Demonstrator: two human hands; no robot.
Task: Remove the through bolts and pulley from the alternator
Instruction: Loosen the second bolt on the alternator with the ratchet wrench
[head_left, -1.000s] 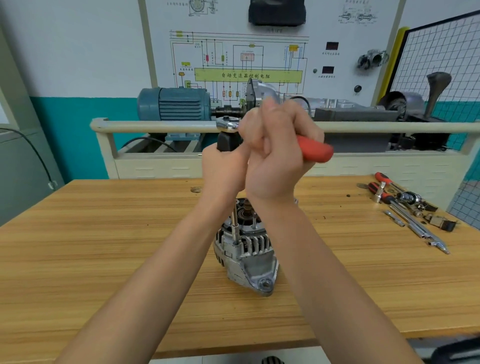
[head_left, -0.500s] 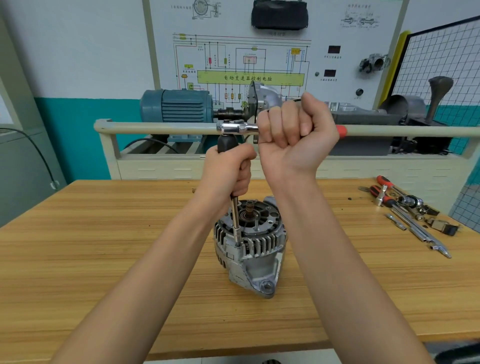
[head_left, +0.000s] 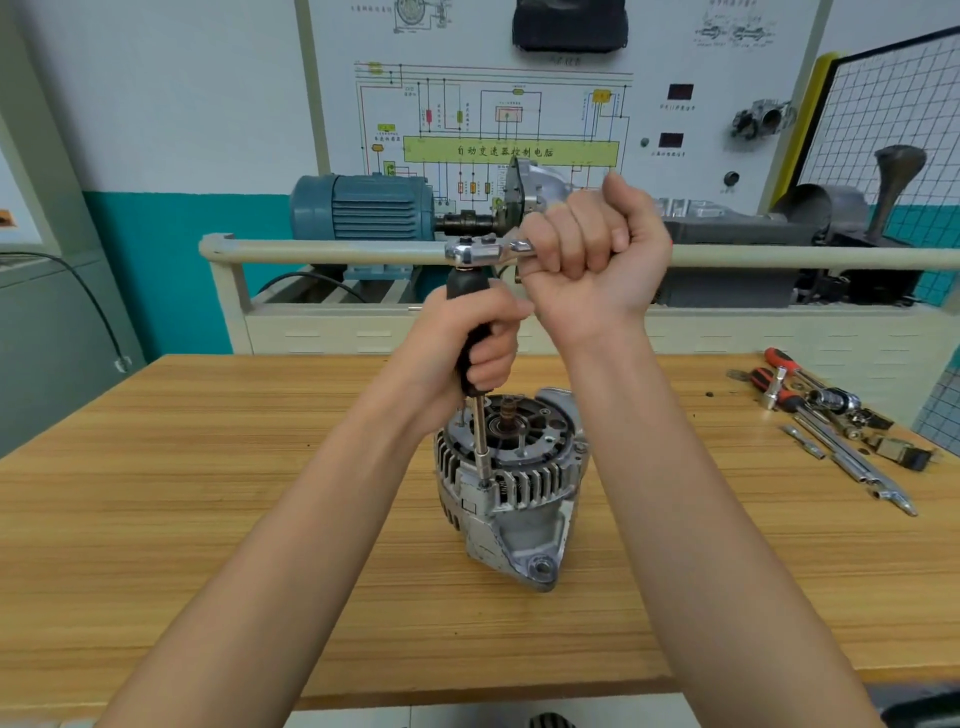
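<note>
A silver alternator (head_left: 511, 493) stands on end on the wooden table (head_left: 208, 509), its open rear face up. A long driver with a black handle (head_left: 470, 332) stands upright, its steel shaft (head_left: 481, 447) seated on a through bolt at the housing's near left rim. My left hand (head_left: 467, 348) grips the black handle. A chrome ratchet head (head_left: 475, 253) sits on top of the driver. My right hand (head_left: 592, 260) grips the ratchet's handle, which is hidden inside the fist. The pulley is out of sight under the alternator.
Loose tools (head_left: 826, 415), red-handled drivers, sockets and extension bars, lie at the table's right edge. Behind the table a beige rail (head_left: 332, 249) fronts a training rig with a blue motor (head_left: 363, 208) and a wiring-diagram board (head_left: 509, 119).
My right hand has swung the ratchet handle from pointing right to pointing away from me; its red end no longer shows. My left hand kept the driver upright on the bolt.
</note>
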